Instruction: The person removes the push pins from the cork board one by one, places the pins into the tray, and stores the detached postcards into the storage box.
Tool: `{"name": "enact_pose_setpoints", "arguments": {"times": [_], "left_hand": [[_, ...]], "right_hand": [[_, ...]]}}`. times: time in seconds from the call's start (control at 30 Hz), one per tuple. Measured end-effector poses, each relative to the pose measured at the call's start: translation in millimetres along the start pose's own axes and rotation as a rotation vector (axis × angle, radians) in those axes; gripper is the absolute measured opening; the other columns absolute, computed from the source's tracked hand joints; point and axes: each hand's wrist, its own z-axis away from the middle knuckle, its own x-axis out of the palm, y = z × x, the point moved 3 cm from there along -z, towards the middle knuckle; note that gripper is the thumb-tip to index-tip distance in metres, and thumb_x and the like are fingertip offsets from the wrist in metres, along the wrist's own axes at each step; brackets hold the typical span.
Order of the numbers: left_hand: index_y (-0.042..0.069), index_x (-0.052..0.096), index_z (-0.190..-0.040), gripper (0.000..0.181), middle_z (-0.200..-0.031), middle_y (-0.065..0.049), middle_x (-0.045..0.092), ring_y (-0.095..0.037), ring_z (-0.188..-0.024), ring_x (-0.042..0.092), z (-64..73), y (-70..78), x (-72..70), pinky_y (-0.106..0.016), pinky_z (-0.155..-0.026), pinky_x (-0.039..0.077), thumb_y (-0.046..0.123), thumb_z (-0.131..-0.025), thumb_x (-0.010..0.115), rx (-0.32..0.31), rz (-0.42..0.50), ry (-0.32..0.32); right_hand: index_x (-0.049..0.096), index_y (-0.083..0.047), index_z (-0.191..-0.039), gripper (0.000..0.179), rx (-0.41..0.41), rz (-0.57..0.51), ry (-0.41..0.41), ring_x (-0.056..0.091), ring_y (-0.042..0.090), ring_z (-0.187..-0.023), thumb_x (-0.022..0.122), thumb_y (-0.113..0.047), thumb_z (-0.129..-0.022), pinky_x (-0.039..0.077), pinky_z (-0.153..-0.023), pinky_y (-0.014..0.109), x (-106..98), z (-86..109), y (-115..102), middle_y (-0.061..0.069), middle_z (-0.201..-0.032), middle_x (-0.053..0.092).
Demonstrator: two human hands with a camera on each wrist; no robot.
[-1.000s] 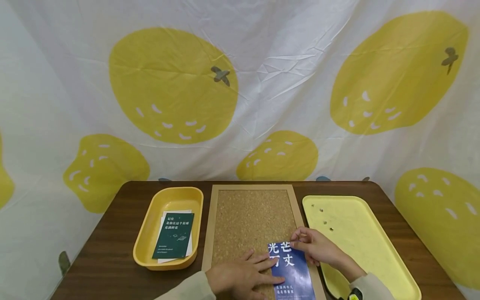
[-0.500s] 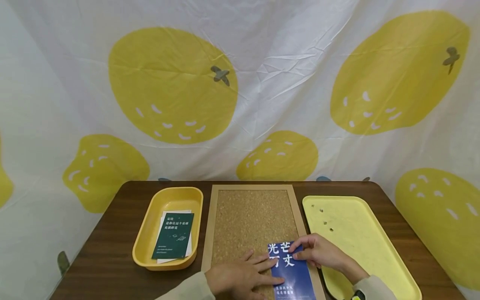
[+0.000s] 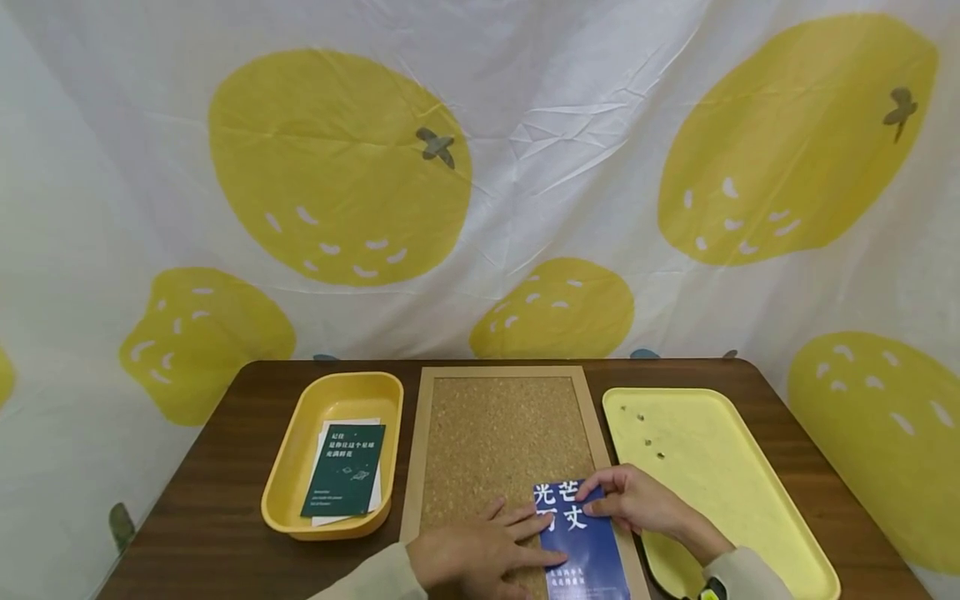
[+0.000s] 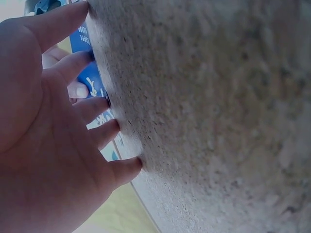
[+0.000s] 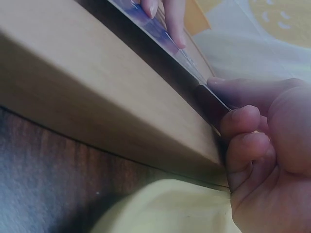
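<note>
A blue card with white characters lies on the lower right of the framed cork board. My left hand rests there with fingers spread; in the left wrist view its fingertips touch the cork and the card's left edge. At the card's upper right edge is my right hand, thumb and index finger against the card. The right wrist view shows the thumb over the card's edge and the other fingers curled below it. Whether a small thing sits between those fingertips is hidden.
To the left stands a yellow-orange basin holding a dark green card over white ones. On the right, a pale yellow tray carries several tiny metallic pieces near its far left corner. A lemon-print cloth hangs behind the table.
My right thumb and index finger have shifted slightly down from the card's top corner onto its upper right part. The left hand and the card stay nearly in place.
</note>
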Motion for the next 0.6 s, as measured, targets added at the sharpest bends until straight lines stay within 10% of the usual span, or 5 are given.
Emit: {"name": "enact_pose_setpoints", "arguments": {"times": [0.6], "left_hand": [[0.043, 0.031, -0.153, 0.057, -0.165, 0.006, 0.017, -0.016, -0.152, 0.014, 2.2, 0.7, -1.3, -0.054, -0.120, 0.019, 0.052, -0.100, 0.048, 0.035, 0.113, 0.067]], "right_hand": [[0.073, -0.006, -0.105, 0.018, 0.027, -0.027, -0.020, 0.044, 0.006, -0.044, 0.071, -0.018, -0.091, 0.036, -0.039, 0.017, -1.6, -0.6, -2.4, -0.003, -0.065, 0.053]]}}
